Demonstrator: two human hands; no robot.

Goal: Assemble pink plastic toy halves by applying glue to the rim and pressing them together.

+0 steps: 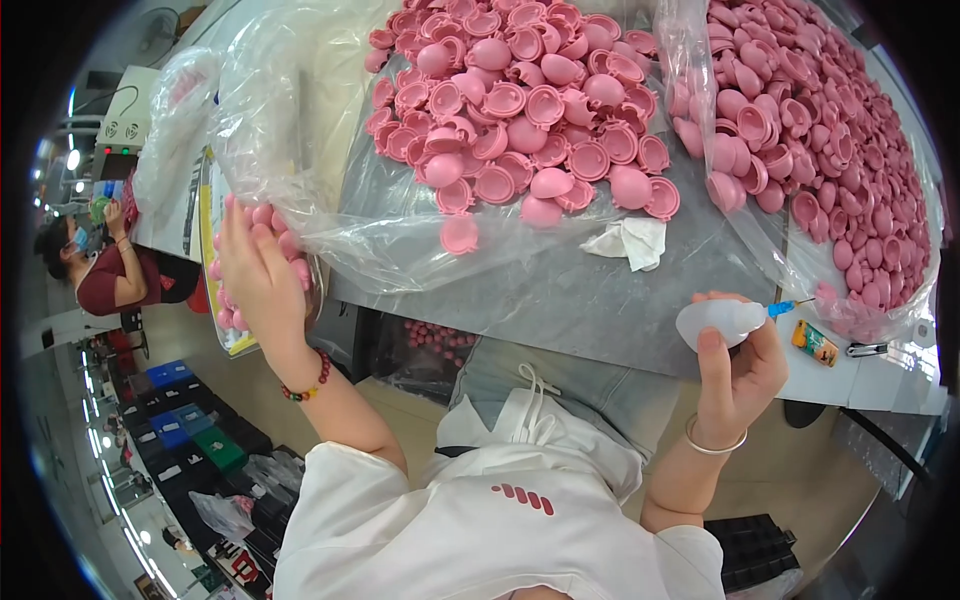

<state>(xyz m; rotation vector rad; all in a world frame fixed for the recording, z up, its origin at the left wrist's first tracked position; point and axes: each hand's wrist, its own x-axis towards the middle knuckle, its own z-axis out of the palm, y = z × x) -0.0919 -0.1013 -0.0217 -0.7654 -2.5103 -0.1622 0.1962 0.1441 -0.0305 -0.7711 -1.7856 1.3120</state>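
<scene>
On the right, my right hand [742, 378] is wrapped round a translucent white squeeze bottle [708, 322]. A thin needle tip with a blue base [780, 309] sticks out of its right end, over the table. At far left my left hand [258, 285] lies with fingers stretched out over small pink rounded pieces [292, 245] in a yellow-edged container [243, 346]. Its palm side is hidden, and I see nothing held in it. Between the hands, hollow pink egg-shaped shells [523, 102] with hinged-looking rims are heaped on clear plastic.
A clear bag full of similar pink shells [800, 150] covers the right. A crumpled white tissue [632, 243] lies on the grey tabletop [520, 300]. Near the bottle are a small yellow-orange packet [815, 343] and a metal clipper [866, 350]. A person [120, 270] sits far left.
</scene>
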